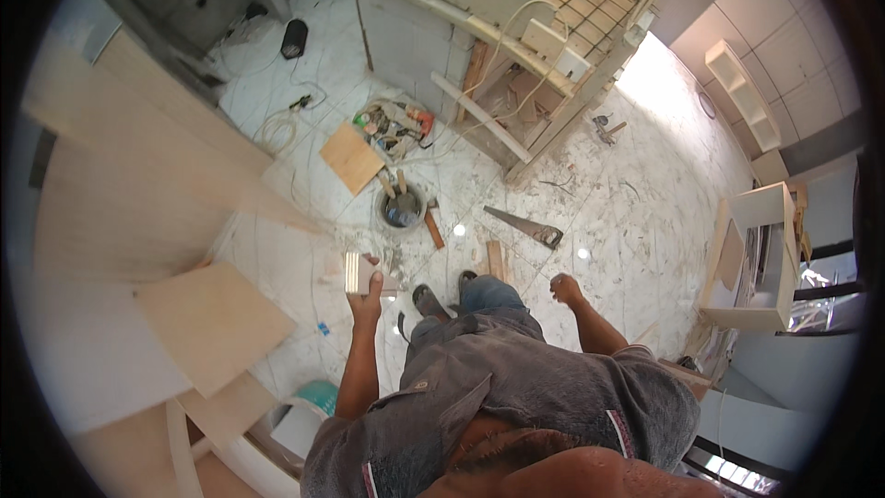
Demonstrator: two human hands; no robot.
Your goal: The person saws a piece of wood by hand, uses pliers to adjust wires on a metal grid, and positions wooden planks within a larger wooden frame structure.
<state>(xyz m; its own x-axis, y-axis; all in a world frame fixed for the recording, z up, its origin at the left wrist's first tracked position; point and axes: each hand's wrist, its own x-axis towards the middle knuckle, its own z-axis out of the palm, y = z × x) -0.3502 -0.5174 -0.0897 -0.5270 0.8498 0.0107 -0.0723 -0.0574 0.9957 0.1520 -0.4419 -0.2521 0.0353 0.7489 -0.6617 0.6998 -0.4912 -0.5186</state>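
Left hand (367, 293): raised ahead of the left side of the body, closed around the stack, thumb pressing its near side; most of the fingers were hidden.
Stack of pale pieces (353, 274): stood in the left hand, well above the floor (608, 198), its striped edges showing (layered board, perhaps, though it was too small to be sure).
Right hand (565, 290): held out to the right, fingers loosely curled, nothing visible in it; whether the fingertips met, I could not tell.
Handsaw (546, 234): lay flat beyond the right hand, apart from it, near a short wood strip (497, 260).
Bucket (398, 228): stood beyond the shoes (428, 302), two wooden handles (401, 182) rising from it.
Step in hand: seemingly just holding or carrying the stack, one-handed.
Next move: any shift of the stack would have called for firm thumb pressure, level edges and careful footing around the handsaw.
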